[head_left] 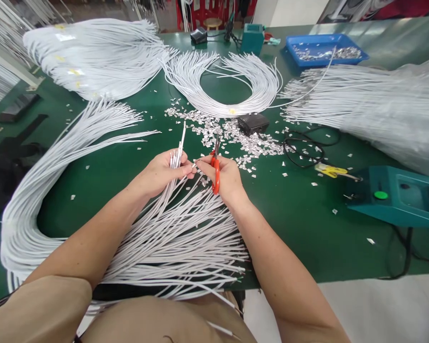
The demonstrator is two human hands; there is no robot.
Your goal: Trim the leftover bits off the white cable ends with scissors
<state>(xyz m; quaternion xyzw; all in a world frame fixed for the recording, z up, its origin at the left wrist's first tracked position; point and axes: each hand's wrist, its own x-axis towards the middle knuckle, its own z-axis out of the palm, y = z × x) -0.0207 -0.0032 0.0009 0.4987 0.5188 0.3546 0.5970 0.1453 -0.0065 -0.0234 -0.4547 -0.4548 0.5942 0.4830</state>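
Observation:
Several white cables are gathered in my left hand, their ends poking up above the fingers. My right hand is closed around a pair of scissors with red-orange handles, the dark blades pointing away from me. Thumb and finger of that hand also meet near my left fingertips at a cable end; what exactly they pinch is too small to make out. Below both hands a large bundle of white cables fans out, its loose ends toward the right. The same bundle curves round on the left.
Small silvery-white pieces are scattered past my hands around a black block. Cable bundles lie behind. A blue tray stands at the back right. On the right sit a teal machine, yellow-handled tool and black cord.

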